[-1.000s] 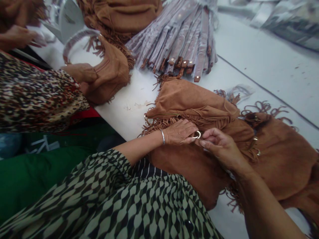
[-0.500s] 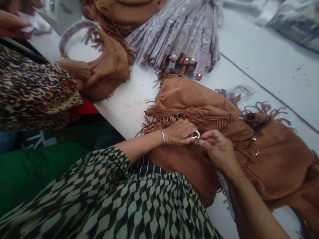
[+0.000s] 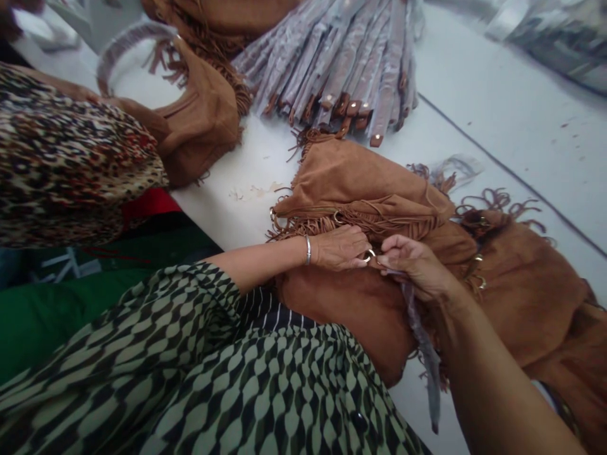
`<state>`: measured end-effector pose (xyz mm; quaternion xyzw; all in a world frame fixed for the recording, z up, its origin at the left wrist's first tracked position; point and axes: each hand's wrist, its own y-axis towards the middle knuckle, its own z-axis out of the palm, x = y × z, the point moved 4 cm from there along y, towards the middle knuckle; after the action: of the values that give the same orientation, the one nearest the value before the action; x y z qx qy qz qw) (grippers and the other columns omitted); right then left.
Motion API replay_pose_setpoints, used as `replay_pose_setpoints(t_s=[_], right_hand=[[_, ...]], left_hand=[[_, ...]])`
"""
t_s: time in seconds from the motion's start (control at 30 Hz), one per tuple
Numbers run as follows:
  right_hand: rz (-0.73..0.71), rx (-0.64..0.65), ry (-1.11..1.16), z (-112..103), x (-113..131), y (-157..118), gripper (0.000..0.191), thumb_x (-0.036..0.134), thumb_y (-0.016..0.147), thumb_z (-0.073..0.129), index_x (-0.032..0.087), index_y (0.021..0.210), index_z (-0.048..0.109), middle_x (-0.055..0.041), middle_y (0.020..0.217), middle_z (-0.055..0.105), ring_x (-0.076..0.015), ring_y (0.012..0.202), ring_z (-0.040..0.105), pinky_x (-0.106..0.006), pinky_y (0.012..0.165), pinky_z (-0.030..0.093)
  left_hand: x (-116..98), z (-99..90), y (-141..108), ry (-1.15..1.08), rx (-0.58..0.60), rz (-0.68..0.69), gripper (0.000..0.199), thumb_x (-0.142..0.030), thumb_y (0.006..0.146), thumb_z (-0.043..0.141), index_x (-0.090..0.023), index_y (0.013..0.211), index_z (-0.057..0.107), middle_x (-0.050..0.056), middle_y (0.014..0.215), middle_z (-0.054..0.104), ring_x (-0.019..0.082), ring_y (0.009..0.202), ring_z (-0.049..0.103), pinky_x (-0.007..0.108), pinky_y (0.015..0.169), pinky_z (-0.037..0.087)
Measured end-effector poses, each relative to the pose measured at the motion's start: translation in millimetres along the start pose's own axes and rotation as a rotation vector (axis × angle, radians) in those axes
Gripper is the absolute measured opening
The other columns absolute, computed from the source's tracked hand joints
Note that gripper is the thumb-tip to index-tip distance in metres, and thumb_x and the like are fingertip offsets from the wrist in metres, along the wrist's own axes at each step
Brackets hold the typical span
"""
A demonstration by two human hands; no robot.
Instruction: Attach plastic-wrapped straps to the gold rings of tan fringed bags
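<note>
My left hand (image 3: 337, 248), a silver bracelet at its wrist, pinches a metal ring (image 3: 369, 255) on a brown suede bag (image 3: 341, 303) in front of me. Between the fingers of my right hand (image 3: 417, 264) is the end of a brown strap (image 3: 429, 373) in clear plastic. That end meets the ring; whether it passes through is too small to tell. The rest of the strap hangs down beside the bag. Just beyond my hands lies a fringed suede bag (image 3: 365, 170) with a zip and metal rings.
Several plastic-wrapped straps (image 3: 332, 76) lie fanned across the white table (image 3: 478, 107). More brown bags (image 3: 526, 297) are piled at the right. On the left, a co-worker in a patterned sleeve (image 3: 76, 164) is at a bag with a wrapped handle (image 3: 203, 114).
The right hand has shifted slightly with the strap end at the ring, and the wrapped strap now shows hanging below it. The co-worker's arm on the left has moved.
</note>
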<state>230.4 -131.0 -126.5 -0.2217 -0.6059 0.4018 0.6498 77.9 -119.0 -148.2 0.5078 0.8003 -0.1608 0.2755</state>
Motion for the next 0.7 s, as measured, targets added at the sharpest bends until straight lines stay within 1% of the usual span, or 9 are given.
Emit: replay_pose_setpoints(t_s=[0.07,0.1,0.17,0.27,0.4,0.5,0.53,0.6,0.7], right_hand=[[0.068,0.083,0.003,-1.7,0.2,4.1,0.048,0.029,0.051,0.084,0.019,0.085,0.052,0.0045,0.055,0.058,-0.0087,0.042,0.052,-0.014,0.033,0.017],[0.086,0.104,-0.009,-2.1,1.3,4.8,0.047,0.030,0.053,0.084,0.019,0.086,0.052,0.0043,0.056,0.059,-0.0085,0.042,0.052,-0.014,0.033,0.017],[0.073,0.096,-0.063,-2.6,6.2,3.5,0.046,0.032,0.056,0.082,0.019,0.087,0.052,0.0035,0.059,0.060,-0.0089,0.045,0.052,-0.015,0.036,0.024],[-0.047,0.021,-0.215,-0.1,18.0,-5.4,0.039,0.034,0.060,0.078,0.019,0.085,0.052,0.0031,0.059,0.059,-0.0099,0.049,0.052,-0.019,0.044,0.035],[-0.266,-0.166,-0.546,11.7,31.0,-23.4,0.020,0.031,0.070,0.066,0.020,0.079,0.053,0.0013,0.058,0.056,-0.0116,0.050,0.049,-0.022,0.046,0.035],[-0.382,-0.327,-0.768,21.7,32.9,-31.6,0.008,0.025,0.073,0.059,0.020,0.077,0.055,-0.0007,0.063,0.059,-0.0136,0.054,0.051,-0.025,0.050,0.037],[-0.392,-0.345,-0.786,23.7,31.0,-31.4,0.007,0.024,0.072,0.058,0.021,0.077,0.055,-0.0003,0.062,0.058,-0.0135,0.053,0.050,-0.025,0.050,0.036],[-0.373,-0.321,-0.720,23.6,24.3,-26.8,0.009,0.024,0.070,0.060,0.021,0.077,0.055,0.0015,0.057,0.055,-0.0124,0.050,0.047,-0.025,0.048,0.035],[-0.277,-0.192,-0.439,16.3,13.1,-16.2,0.021,0.028,0.065,0.066,0.020,0.078,0.052,0.0032,0.054,0.053,-0.0116,0.048,0.048,-0.023,0.046,0.036]], left_hand=[[-0.4,-1.5,1.0,-0.009,0.014,-0.014,0.040,-0.043,0.094,0.031,-0.011,0.102,0.054,0.014,0.097,0.058,0.024,0.088,0.046,0.037,0.082,0.035],[-0.7,-3.0,1.3,-0.007,0.016,-0.032,0.039,-0.043,0.094,0.033,-0.012,0.101,0.054,0.013,0.098,0.058,0.023,0.088,0.046,0.037,0.082,0.035],[-1.3,-7.8,1.8,0.015,0.015,-0.088,0.038,-0.044,0.093,0.035,-0.013,0.100,0.055,0.012,0.098,0.058,0.024,0.089,0.047,0.037,0.081,0.035],[-3.9,-16.9,3.1,0.055,0.032,-0.170,0.041,-0.049,0.092,0.035,-0.013,0.100,0.056,0.011,0.097,0.058,0.024,0.089,0.047,0.037,0.079,0.036],[-10.4,-25.1,5.2,0.052,0.069,-0.208,0.038,-0.045,0.092,0.039,-0.012,0.100,0.056,0.012,0.101,0.057,0.025,0.093,0.048,0.036,0.081,0.036],[-14.0,-24.1,4.3,0.048,0.076,-0.224,0.035,-0.042,0.092,0.043,-0.011,0.103,0.055,0.012,0.103,0.057,0.025,0.096,0.048,0.036,0.082,0.036],[-14.9,-22.6,3.8,0.054,0.082,-0.220,0.035,-0.041,0.091,0.043,-0.010,0.103,0.055,0.012,0.103,0.057,0.025,0.096,0.048,0.037,0.082,0.036],[-16.2,-19.4,3.2,0.069,0.092,-0.195,0.034,-0.039,0.091,0.043,-0.009,0.101,0.055,0.013,0.103,0.057,0.025,0.095,0.049,0.037,0.082,0.037],[-17.0,-16.8,4.5,0.097,0.098,-0.142,0.031,-0.036,0.090,0.044,-0.008,0.097,0.055,0.015,0.099,0.058,0.025,0.092,0.050,0.037,0.082,0.038]])
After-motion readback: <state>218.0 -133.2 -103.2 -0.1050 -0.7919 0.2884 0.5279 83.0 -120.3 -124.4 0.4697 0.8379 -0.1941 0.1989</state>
